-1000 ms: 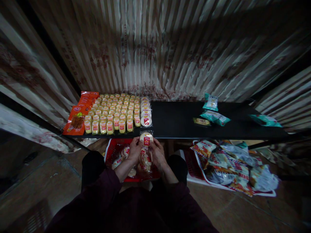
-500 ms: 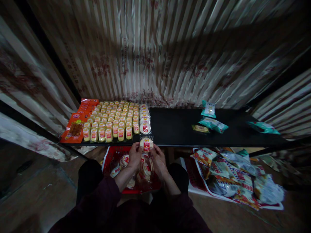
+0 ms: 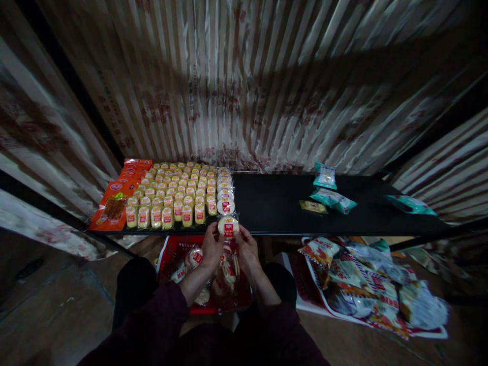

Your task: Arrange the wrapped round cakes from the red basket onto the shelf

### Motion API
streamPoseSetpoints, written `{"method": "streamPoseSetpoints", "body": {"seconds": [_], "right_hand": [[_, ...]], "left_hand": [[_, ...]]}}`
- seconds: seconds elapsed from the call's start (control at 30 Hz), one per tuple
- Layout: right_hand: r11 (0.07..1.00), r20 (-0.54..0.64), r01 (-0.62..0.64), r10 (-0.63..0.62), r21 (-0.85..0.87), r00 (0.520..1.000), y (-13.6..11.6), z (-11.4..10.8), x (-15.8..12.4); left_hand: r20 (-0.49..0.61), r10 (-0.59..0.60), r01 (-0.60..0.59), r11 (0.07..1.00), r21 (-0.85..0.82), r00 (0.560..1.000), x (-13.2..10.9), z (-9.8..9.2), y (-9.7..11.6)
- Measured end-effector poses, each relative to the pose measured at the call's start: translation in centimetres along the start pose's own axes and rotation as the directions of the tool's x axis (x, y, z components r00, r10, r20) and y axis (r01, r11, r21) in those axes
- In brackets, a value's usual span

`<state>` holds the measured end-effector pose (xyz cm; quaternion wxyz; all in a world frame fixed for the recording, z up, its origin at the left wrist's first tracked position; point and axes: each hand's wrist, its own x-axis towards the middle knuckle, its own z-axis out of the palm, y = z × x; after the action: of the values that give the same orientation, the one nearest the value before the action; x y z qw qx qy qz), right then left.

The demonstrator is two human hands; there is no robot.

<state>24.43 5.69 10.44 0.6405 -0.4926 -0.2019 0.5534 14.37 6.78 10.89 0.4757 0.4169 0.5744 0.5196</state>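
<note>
My left hand (image 3: 212, 248) and my right hand (image 3: 246, 249) together hold a stack of round wrapped cakes with red labels; the top cake (image 3: 228, 226) is at the front edge of a black shelf (image 3: 282, 203). Both hands have their fingers curled around the stack. On the shelf just beyond it runs a column of the same round cakes (image 3: 225, 190). To their left lie rows of small yellow packets (image 3: 173, 195) and orange packets (image 3: 120, 190). Under my hands a red basket (image 3: 173, 246) holds more round cakes.
Teal snack packets (image 3: 331, 195) lie at the shelf's right, one more (image 3: 409, 204) farther right. A tray with a heap of mixed snack bags (image 3: 366, 277) sits on the floor at the right. A corrugated wall stands behind the shelf. My knees flank the basket.
My hands have raised the stack of round cakes toward the shelf's front edge, so the top cake now sits just below the column of cakes. The camera view has tilted slightly.
</note>
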Motion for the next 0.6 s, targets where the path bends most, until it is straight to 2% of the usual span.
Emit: {"method": "streamPoseSetpoints", "body": {"seconds": [0.27,0.5,0.6], "right_hand": [[1.000,-0.023,0.024,-0.024,0.003,0.999,0.2,0.1,1.0],[0.998,-0.005,0.055,-0.055,-0.040,0.998,0.1,-0.1,1.0],[0.995,-0.004,0.083,-0.084,-0.062,0.996,-0.2,0.0,1.2]], "left_hand": [[0.047,0.091,-0.094,0.994,0.056,0.995,-0.1,0.2,-0.3],[-0.015,0.145,-0.142,0.980,0.143,0.989,-0.2,0.2,-0.9],[0.004,0.176,-0.174,0.971,0.166,0.984,-0.2,0.1,-0.9]]}}
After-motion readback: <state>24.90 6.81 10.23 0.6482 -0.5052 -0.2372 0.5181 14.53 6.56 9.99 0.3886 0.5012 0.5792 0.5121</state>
